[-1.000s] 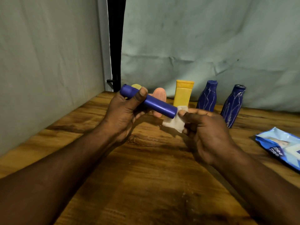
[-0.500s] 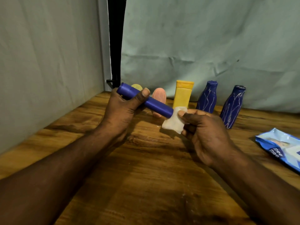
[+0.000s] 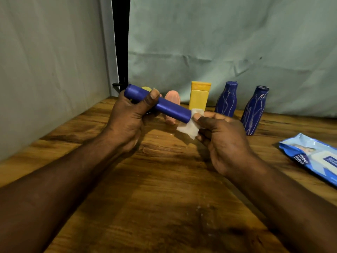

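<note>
1. Fingers of the left grip curl under the upper end of the blue tube, and the thumb presses across its top, so this grip is closed round the tube.
2. The blue tube hangs in the air above the tabletop. It slants from upper left down to lower right, in front of the row of containers at the back.
3. The right grip pinches a white wipe between thumb and curled fingers. The wipe's upper part is pressed against the tube's lower right end, and the rest hangs loose below the thumb.
4. A blue wipes pack lies flat at the right edge of the tabletop, well apart from both grips. White letters on it read "mee mee". A dark label beside them is cut off by the frame edge and cannot be read.
5. Along the back cloth stand a pink container, partly behind the tube, then a yellow bottle with a flat cap. To its right are two dark blue bottles with pale streaks, all upright.
</note>
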